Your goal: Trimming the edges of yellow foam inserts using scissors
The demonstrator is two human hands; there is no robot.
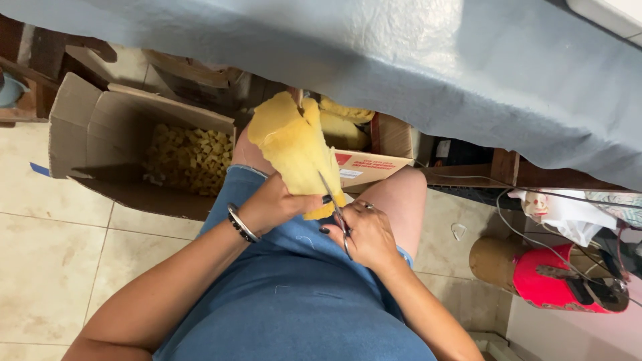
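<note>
Two hands cut one yellow foam sheet over a lap, under a cloth-draped desk.

The left hand (273, 204) closes its grip on the foam sheet (294, 154), which stands just above centre, toward 12 o'clock, its lower edge hidden behind the fingers. The right hand (366, 234) closes around the scissors (334, 204); the handles are buried in the palm, and one blade tip pokes out past the sheet's top. At 9 o'clock one open cardboard box (100, 130) holds yellow foam cubes (190, 157), too many and too blurred to count. The grey cloth (401, 60) hides the desk. At 4 o'clock a red object (545, 281) is half covered by cables.
</note>
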